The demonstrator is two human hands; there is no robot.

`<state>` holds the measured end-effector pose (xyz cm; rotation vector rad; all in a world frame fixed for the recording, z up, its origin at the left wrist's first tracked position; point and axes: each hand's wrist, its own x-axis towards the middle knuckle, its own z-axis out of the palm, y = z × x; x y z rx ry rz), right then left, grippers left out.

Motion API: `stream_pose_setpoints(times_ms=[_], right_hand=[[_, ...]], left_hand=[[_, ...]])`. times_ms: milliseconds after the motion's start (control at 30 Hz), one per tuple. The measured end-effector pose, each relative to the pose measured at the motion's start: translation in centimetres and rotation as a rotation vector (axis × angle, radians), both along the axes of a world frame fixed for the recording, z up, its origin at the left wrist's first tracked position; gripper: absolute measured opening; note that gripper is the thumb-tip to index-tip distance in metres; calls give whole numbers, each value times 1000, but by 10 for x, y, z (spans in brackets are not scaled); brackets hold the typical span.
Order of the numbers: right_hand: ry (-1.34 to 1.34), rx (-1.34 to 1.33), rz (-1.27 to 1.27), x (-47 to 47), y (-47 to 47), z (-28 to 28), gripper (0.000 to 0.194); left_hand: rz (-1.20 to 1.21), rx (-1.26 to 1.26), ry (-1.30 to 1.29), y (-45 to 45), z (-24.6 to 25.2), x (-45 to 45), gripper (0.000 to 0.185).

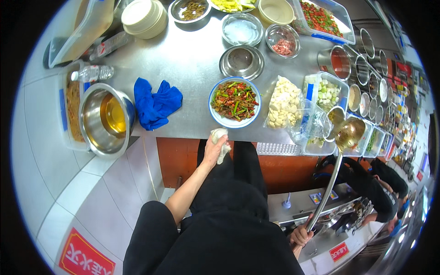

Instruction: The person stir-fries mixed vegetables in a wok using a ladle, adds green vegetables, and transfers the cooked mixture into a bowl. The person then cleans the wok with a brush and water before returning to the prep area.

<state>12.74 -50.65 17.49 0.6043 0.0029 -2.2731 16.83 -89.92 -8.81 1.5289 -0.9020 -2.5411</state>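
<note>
Before me, near the edge of a steel worktable [192, 103], sits a white bowl with a blue rim [213, 118], filled with a stir-fried dish [235, 101] of brown pieces, green stalks and red chilli. My left hand [213, 151] grips a crumpled whitish cloth [220, 134] just off the table edge, below the bowl. My right hand [301, 235], low at the right, is closed around the handle of a long metal ladle [350, 132]. The ladle's wet bowl appears over the plastic containers at the right.
A blue cloth [155, 103] and a steel basin of yellow liquid [90, 120] stand left. Peeled garlic in a bag [284, 103] lies right of the dish, beside a container of chopped scallion [329, 92]. Steel bowls [242, 62] stand behind. Two people [373, 192] are at the right.
</note>
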Motion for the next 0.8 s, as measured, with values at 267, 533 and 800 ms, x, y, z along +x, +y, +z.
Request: stream_pose_setpoints(times_ms=[267, 533, 800], right_hand=[[30, 149, -455, 72, -3, 11, 67], [12, 126, -658, 97, 6, -11, 64], [-22, 149, -712, 108, 25, -40, 60]], left_hand=[[72, 11, -6, -7, -5, -43, 28], [187, -92, -78, -22, -7, -41, 23], [253, -130, -112, -69, -8, 8, 27]])
